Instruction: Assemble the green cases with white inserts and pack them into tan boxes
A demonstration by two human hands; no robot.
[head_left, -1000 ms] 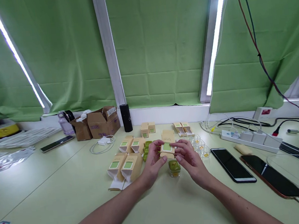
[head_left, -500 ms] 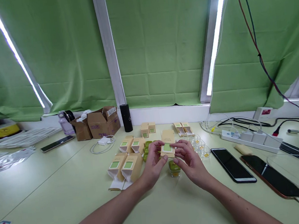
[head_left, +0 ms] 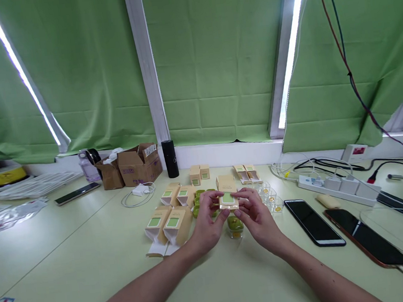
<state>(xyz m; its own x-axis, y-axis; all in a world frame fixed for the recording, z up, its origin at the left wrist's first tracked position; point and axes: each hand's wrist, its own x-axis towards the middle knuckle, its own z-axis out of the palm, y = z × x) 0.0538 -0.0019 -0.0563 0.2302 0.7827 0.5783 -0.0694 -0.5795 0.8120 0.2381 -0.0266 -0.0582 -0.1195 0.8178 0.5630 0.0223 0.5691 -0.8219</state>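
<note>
Between my two hands I hold a small tan cardboard box with a green label, its labelled end tilted toward me. My left hand grips its left side with thumb and fingers. My right hand grips the right side the same way. Just below the box, a small clear jar with a green lid stands on the table. Left of my left hand stand several tan boxes with open white flaps. More green lids show partly behind my left hand. Several clear jars sit beyond my right hand.
Two small tan boxes and two opened ones stand farther back. Two phones and a white power strip with cables lie on the right. Brown cartons and a black bottle are at the back left.
My hands have turned the box slightly and shifted it a little to the right. Both thumbs are now at its lower edge; the things on the table have not moved.
</note>
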